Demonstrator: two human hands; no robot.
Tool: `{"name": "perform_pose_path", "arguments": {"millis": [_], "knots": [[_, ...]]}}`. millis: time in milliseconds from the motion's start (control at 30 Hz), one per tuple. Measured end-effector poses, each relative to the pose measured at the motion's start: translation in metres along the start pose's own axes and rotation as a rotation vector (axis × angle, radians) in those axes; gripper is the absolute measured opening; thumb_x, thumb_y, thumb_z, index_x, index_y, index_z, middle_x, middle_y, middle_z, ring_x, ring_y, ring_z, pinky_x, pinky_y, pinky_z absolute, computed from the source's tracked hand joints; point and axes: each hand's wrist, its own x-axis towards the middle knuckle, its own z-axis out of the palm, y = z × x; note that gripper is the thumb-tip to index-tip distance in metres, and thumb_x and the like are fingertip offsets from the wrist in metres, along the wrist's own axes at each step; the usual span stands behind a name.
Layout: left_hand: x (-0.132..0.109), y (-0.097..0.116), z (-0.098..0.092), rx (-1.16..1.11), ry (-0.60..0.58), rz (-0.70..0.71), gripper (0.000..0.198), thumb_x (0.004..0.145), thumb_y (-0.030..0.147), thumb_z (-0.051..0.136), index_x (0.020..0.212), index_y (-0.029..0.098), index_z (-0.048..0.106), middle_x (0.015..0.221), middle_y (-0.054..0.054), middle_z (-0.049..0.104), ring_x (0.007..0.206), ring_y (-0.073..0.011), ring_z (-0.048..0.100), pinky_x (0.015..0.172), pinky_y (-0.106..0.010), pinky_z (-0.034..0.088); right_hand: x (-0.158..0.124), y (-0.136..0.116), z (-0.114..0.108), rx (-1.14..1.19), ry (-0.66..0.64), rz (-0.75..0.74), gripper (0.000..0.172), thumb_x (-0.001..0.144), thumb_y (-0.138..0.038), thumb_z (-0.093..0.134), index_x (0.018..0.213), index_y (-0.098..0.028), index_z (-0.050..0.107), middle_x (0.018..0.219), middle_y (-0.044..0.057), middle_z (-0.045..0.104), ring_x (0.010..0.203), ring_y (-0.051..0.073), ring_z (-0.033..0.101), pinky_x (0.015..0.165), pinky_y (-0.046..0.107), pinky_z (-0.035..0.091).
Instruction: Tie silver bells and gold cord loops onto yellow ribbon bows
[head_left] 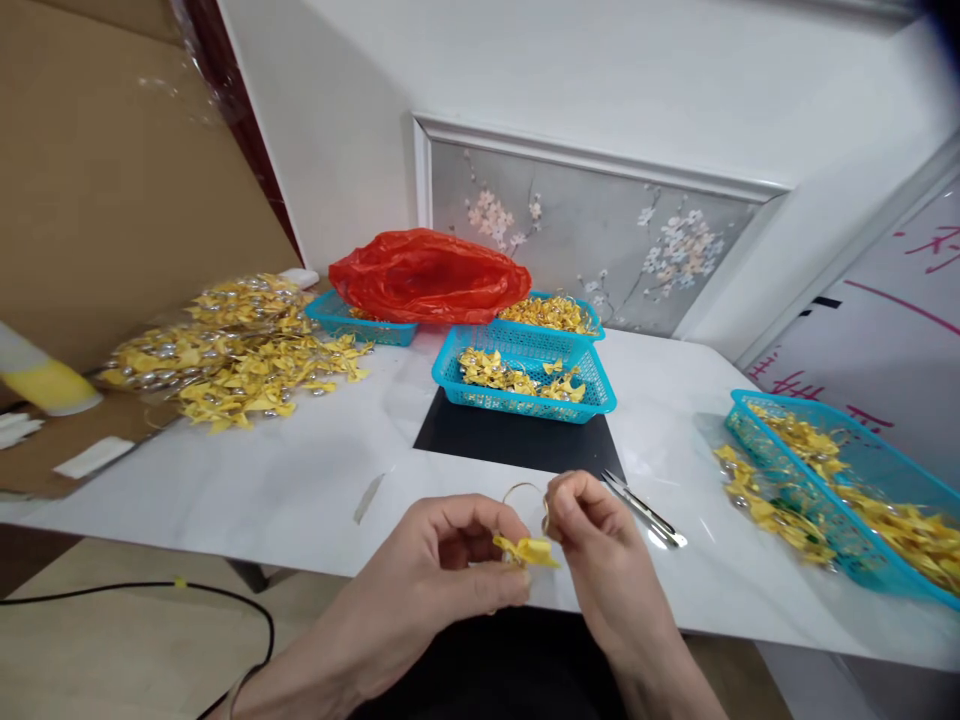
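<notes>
Between the thumb and fingers of my left hand (450, 560) is a small yellow ribbon bow (531, 551), held over the table's front edge. A thin gold-coloured cord (523, 487) arcs up from behind the bow to my right hand (592, 535). My right thumb and index finger pinch this cord just right of the bow. Metal tweezers (643, 510) lie on the table beside my right hand. Straight ahead, a blue plastic basket (525, 402) holds several similar yellow bows and stands partly on a black mat (517, 440).
A pile of yellow bows with pearl-like beads (247, 370) covers the left side. Behind stands a red plastic bag (427, 275) over another blue basket (405, 333). A long blue basket (892, 450) sits right, with bows (776, 515) beside it. A cardboard panel (112, 150) borders the left.
</notes>
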Motion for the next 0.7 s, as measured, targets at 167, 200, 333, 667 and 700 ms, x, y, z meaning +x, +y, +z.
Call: {"name": "perform_pose_path", "arguments": {"millis": [167, 200, 333, 667, 700], "knots": [[-0.002, 0.0, 0.002, -0.115, -0.031, -0.022, 0.017, 0.068, 0.02, 0.086, 0.081, 0.018, 0.075, 0.07, 0.001, 0.07, 0.065, -0.0091, 0.061, 0.063, -0.018, 0.046, 0.005, -0.013, -0.009, 0.148, 0.145, 0.003, 0.026, 0.077, -0.033, 0.082, 0.072, -0.019, 0.061, 0.085, -0.002, 0.053, 0.08, 0.01, 0.055, 0.056, 0.013, 0.049], [-0.003, 0.0, 0.002, -0.148, -0.048, -0.032, 0.017, 0.067, 0.02, 0.087, 0.081, 0.018, 0.076, 0.069, 0.001, 0.07, 0.064, -0.0088, 0.061, 0.063, -0.018, 0.047, 0.007, -0.016, -0.01, 0.177, 0.164, 0.015, 0.026, 0.075, -0.033, 0.084, 0.074, -0.019, 0.061, 0.09, -0.001, 0.056, 0.083, 0.01, 0.058, 0.054, 0.012, 0.05], [-0.003, -0.001, 0.004, -0.278, -0.109, -0.069, 0.017, 0.068, 0.019, 0.087, 0.081, 0.016, 0.076, 0.073, 0.0, 0.071, 0.065, -0.0082, 0.064, 0.066, -0.018, 0.051, 0.015, -0.019, -0.017, 0.273, 0.234, 0.055, 0.035, 0.06, -0.027, 0.092, 0.078, -0.017, 0.064, 0.088, -0.001, 0.06, 0.065, 0.004, 0.057, 0.057, 0.009, 0.056], [-0.004, -0.003, 0.002, -0.433, -0.058, -0.087, 0.013, 0.071, 0.018, 0.086, 0.08, 0.016, 0.077, 0.079, 0.001, 0.073, 0.067, -0.0053, 0.066, 0.067, -0.011, 0.055, 0.021, -0.014, -0.043, 0.222, 0.356, -0.235, 0.029, 0.072, -0.026, 0.085, 0.073, -0.018, 0.057, 0.076, -0.006, 0.055, 0.061, 0.002, 0.054, 0.084, 0.02, 0.06], [-0.005, -0.002, 0.003, -0.446, -0.045, -0.086, 0.012, 0.073, 0.023, 0.085, 0.08, 0.016, 0.078, 0.081, -0.001, 0.074, 0.071, -0.0067, 0.068, 0.07, -0.013, 0.057, 0.021, -0.016, -0.045, 0.197, 0.355, -0.262, 0.028, 0.074, -0.027, 0.083, 0.074, -0.018, 0.057, 0.077, -0.006, 0.055, 0.061, 0.002, 0.054, 0.086, 0.023, 0.059]]}}
